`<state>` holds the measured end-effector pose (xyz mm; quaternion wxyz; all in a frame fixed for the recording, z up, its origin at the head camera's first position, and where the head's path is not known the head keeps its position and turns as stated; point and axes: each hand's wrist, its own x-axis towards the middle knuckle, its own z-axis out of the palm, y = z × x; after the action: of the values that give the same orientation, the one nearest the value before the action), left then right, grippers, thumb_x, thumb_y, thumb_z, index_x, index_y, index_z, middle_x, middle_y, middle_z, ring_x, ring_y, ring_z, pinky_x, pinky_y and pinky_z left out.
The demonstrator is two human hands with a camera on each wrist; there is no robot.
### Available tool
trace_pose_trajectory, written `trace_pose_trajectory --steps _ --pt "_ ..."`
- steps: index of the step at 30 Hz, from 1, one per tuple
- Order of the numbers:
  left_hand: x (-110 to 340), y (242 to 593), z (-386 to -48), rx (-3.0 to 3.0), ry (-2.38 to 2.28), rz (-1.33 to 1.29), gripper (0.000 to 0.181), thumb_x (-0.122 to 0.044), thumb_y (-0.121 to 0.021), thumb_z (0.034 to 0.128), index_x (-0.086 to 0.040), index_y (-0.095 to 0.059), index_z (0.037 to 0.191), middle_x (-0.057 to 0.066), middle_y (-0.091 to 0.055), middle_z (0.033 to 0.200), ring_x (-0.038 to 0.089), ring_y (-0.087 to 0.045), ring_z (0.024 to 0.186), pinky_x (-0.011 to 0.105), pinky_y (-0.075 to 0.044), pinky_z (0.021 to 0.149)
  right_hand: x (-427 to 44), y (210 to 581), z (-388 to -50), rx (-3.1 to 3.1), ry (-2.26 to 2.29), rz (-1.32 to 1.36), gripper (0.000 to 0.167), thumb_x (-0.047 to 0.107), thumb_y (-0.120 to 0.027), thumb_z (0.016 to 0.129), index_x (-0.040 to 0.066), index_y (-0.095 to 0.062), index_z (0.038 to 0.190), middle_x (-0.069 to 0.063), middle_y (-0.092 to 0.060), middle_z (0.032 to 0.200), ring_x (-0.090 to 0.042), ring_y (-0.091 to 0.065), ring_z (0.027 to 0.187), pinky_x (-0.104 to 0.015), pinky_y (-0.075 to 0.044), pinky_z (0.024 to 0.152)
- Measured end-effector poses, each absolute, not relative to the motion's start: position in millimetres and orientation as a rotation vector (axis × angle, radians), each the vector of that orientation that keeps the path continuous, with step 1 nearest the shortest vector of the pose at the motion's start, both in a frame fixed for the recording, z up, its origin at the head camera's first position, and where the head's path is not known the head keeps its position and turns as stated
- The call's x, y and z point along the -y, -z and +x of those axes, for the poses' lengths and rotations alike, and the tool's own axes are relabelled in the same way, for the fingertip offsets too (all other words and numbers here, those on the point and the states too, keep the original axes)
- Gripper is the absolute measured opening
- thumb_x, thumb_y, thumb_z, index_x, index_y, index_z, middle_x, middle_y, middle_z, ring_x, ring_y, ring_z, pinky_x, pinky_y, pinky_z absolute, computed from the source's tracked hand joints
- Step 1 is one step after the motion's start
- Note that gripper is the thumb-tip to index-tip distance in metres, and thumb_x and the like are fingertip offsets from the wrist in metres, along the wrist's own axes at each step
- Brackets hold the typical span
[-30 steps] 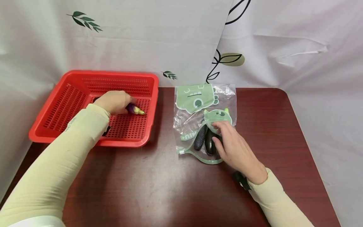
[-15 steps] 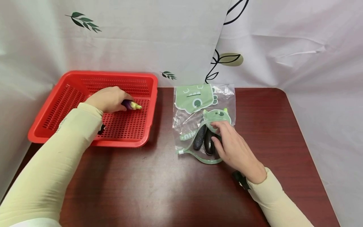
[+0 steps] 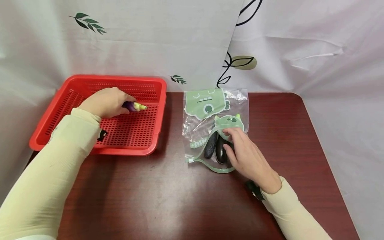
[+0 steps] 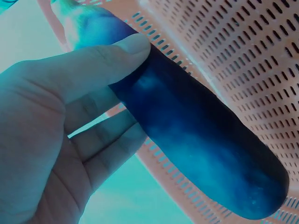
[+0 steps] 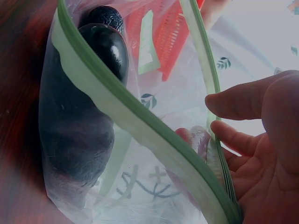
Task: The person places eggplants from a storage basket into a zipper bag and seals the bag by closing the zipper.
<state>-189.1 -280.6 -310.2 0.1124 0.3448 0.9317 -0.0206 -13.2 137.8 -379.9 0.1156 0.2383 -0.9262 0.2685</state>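
My left hand (image 3: 106, 103) grips a purple eggplant (image 3: 131, 106) with a pale yellow-green stem end, over the inside of the red basket (image 3: 143, 151). In the left wrist view the thumb lies across the eggplant (image 4: 201, 135) near its stem, with fingers behind. My right hand (image 3: 253, 161) holds the edge of a clear zip bag (image 3: 207, 103) with green cartoon print. Its mouth gapes toward me. Inside lie a glossy dark eggplant (image 3: 221, 151) and a bumpy dark vegetable (image 3: 211, 146). Thumb and forefinger meet at the bag's green zip strip (image 5: 212, 100).
The basket stands at the left back of a dark red-brown table (image 3: 168, 193). A white patterned curtain (image 3: 135, 43) hangs behind it. A zip slider (image 3: 191, 160) sits at the bag's left front corner.
My left hand has lifted the eggplant slightly and drawn it left and back within the basket. My right hand and the bag have stayed in place.
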Motion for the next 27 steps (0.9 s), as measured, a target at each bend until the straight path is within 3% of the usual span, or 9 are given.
trace_pose_trajectory --steps 12,21,27 --pt "286 293 -178 -2.816 0.034 0.998 0.038 -0.010 -0.082 0.0818 -0.003 -0.071 0.118 0.012 -0.072 0.095 0.031 -0.067 0.084 0.055 -0.053 0.082 -138 380 -13 2.698 -0.785 0.695 0.043 0.005 -0.065 0.093 0.000 -0.050 0.133 -0.012 -0.057 0.121 -0.024 -0.058 0.108 -0.040 -0.051 0.085" --pt "278 278 -163 -2.878 -0.004 0.883 0.048 -0.009 -0.081 0.0832 0.002 -0.066 0.127 0.022 -0.071 0.110 0.038 -0.067 0.095 0.057 -0.052 0.086 -137 380 -13 2.705 -0.790 0.691 0.043 0.005 -0.065 0.094 0.000 -0.050 0.134 -0.012 -0.057 0.121 -0.024 -0.058 0.108 -0.040 -0.051 0.085" --pt "279 275 -148 -3.008 -0.109 0.963 0.024 -0.005 -0.082 0.0811 -0.009 -0.071 0.102 0.009 -0.071 0.094 0.031 -0.066 0.082 0.053 -0.053 0.077 -137 381 -14 2.700 -0.788 0.701 0.043 0.005 -0.065 0.093 0.000 -0.050 0.133 -0.012 -0.057 0.120 -0.024 -0.058 0.108 -0.040 -0.051 0.085"
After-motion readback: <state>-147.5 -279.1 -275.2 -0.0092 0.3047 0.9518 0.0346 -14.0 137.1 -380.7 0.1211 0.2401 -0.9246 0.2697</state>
